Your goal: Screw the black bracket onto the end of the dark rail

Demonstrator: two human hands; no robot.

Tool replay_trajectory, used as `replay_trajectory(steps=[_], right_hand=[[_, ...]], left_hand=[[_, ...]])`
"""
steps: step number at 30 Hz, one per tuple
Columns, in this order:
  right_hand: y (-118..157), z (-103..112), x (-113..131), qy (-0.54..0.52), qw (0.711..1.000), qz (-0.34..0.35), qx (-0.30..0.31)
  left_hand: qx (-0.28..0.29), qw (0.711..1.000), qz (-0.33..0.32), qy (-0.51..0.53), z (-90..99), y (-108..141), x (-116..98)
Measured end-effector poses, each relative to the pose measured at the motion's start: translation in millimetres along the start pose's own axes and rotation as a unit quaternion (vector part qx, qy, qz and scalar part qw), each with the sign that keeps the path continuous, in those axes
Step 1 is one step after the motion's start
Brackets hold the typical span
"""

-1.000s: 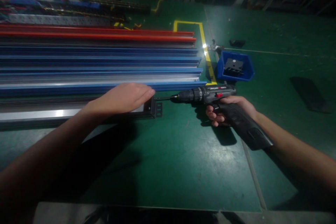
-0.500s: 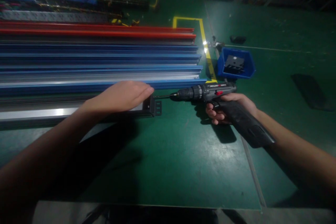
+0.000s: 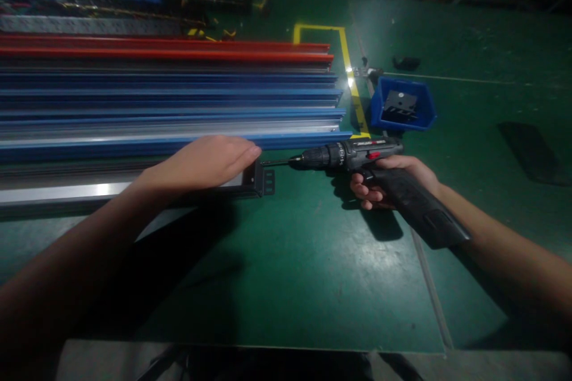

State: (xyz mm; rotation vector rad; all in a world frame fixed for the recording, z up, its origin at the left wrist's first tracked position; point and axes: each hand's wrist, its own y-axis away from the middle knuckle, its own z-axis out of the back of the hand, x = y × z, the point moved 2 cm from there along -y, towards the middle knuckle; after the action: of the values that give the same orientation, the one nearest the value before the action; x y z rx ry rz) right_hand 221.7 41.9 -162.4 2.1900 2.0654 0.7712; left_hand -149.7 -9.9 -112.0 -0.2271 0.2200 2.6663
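My right hand [image 3: 406,181] is wrapped round the handle of a black cordless drill [image 3: 353,155] with a red switch. Its long bit [image 3: 277,162] points left and meets the end of a dark-framed metal profile [image 3: 105,189] with a silver face. At that end sits a black end plate with a slotted tab [image 3: 269,182]. My left hand [image 3: 210,161] lies across the profile close to the end plate, gripping it, thumb along the top; its other fingertips are hidden on the far side.
Blue profiles [image 3: 179,146] and red profiles [image 3: 179,53] lie parallel beyond the one under my hand. A blue bin [image 3: 424,122] with dark plates inside stands at right on the green table [image 3: 313,286]. Yellow tape [image 3: 353,92] marks the tabletop. Wires and strips are at the back left.
Both hands, the drill and the profile keep nearly the same positions; the view has shifted very slightly.
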Motion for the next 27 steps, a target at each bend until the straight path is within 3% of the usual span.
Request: replay_trajectory(steps=[27], right_hand=[[-1.4, 1.2, 0.3, 0.003, 1.0, -0.002, -0.011]], left_hand=[[0.009, 1.0, -0.002, -0.009, 0.8, -0.4, -0.5]])
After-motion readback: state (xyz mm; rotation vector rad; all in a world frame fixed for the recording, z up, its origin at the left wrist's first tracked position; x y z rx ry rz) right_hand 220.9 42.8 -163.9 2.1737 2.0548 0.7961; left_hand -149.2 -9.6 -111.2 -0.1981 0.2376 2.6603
